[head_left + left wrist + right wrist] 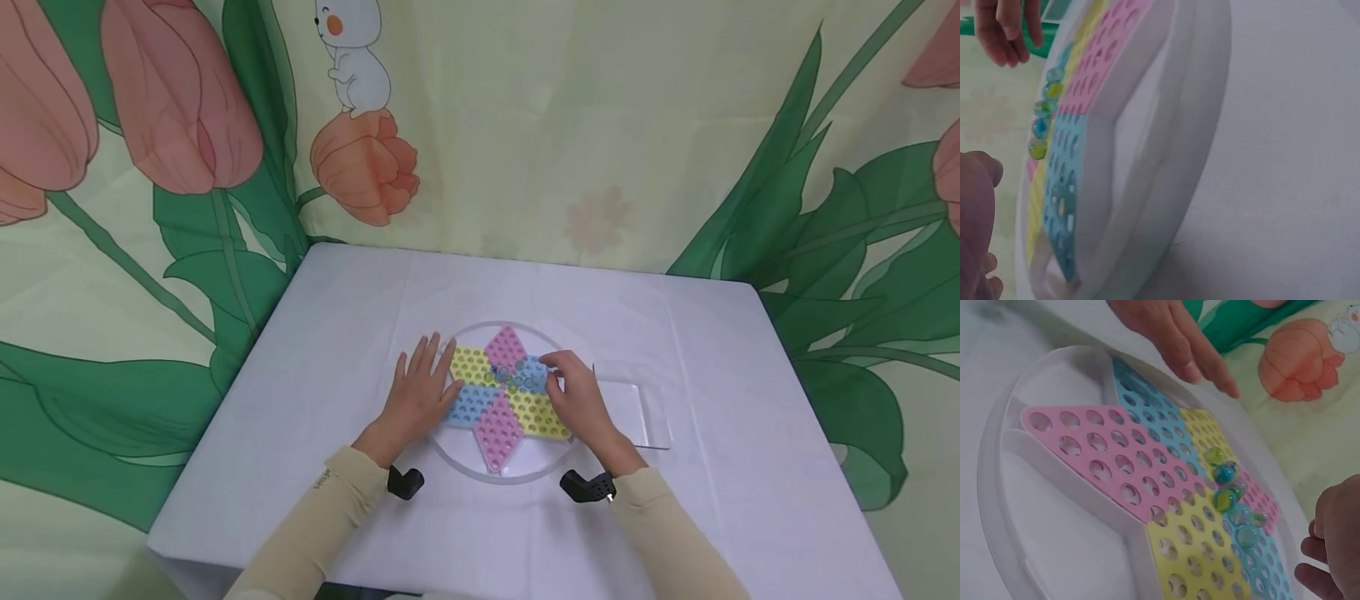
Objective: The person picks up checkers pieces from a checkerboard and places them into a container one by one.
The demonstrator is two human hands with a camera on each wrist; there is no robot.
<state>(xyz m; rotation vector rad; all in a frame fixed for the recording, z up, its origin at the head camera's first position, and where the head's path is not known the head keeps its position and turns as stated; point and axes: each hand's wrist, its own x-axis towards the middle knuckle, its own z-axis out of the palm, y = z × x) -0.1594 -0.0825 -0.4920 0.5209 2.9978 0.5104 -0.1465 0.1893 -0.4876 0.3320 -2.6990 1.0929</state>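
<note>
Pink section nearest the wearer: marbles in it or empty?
Empty: pink section shows only bare holes in the right wrist view; marbles cluster beyond it.

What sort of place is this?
Probably an indoor play or filming corner, though I can't tell which: a table under a white cloth, a star-patterned game board on it, and a tulip-printed backdrop behind.

Pale backdrop (517, 125) — pink tulips (180, 100), green leaves (862, 408), white cartoon animal (362, 77) — behind white-draped table (322, 325).
</note>
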